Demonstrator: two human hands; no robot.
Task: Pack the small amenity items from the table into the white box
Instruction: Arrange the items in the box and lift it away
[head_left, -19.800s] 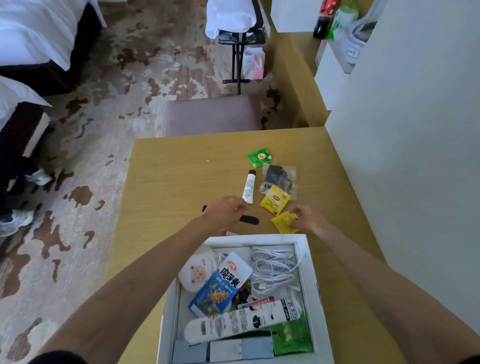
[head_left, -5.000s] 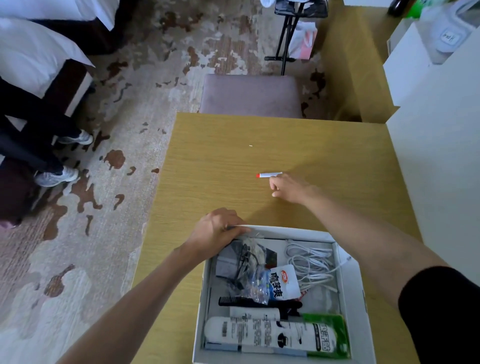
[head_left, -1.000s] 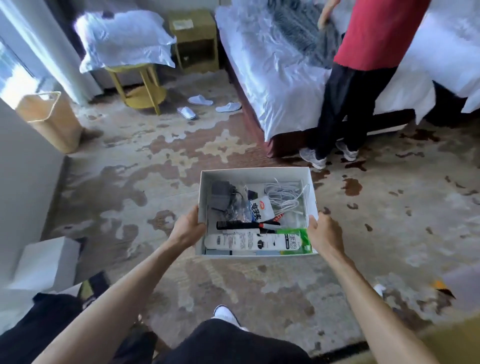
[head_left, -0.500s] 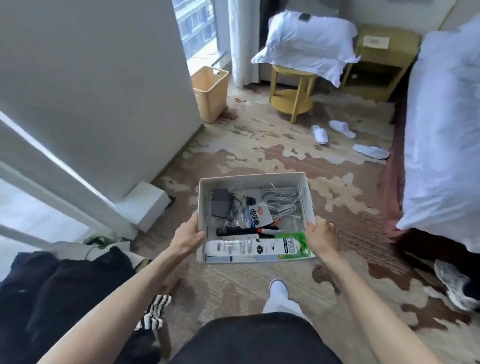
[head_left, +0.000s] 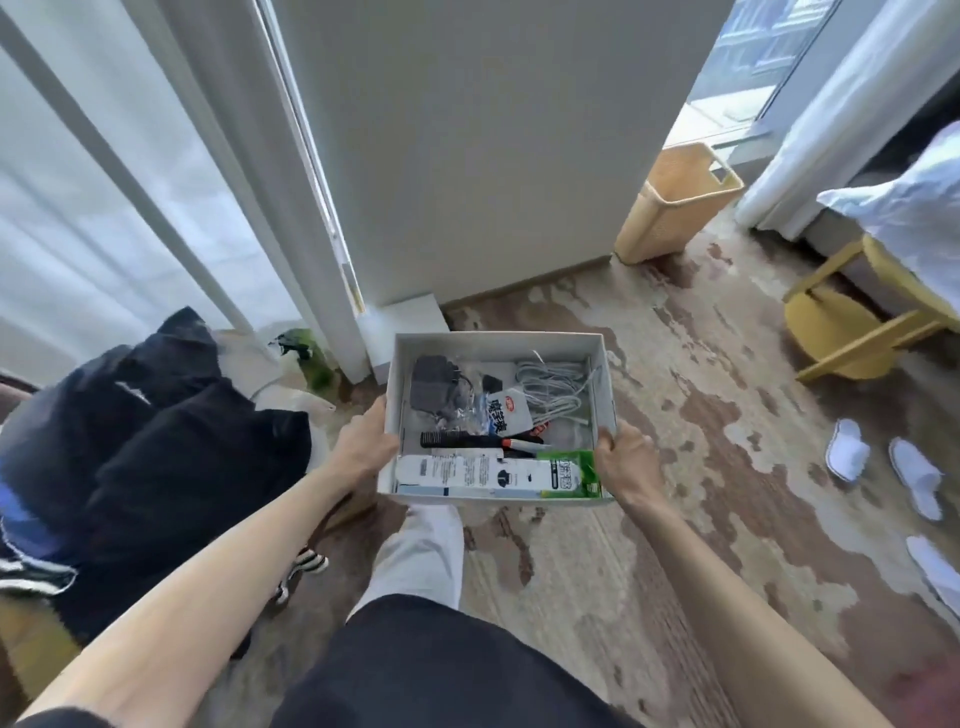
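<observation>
Left hand (head_left: 363, 444) grips one side wall of the white box (head_left: 493, 340) and right hand (head_left: 626, 462) grips the other, so the box is held in the air over the carpet! No surface in sight any more. Five seconds back the box sat on it and the right hand was going for the red-capped pen. Now that pen (head_left: 522, 443) lies inside beside the black comb (head_left: 457, 440), with the coiled white cable (head_left: 553, 387) at the far end. Packing looks done to me, and this is carrying. And the person is turning: since half a second ago the wicker bin (head_left: 675, 208) has slid across to the right, by the wall.
</observation>
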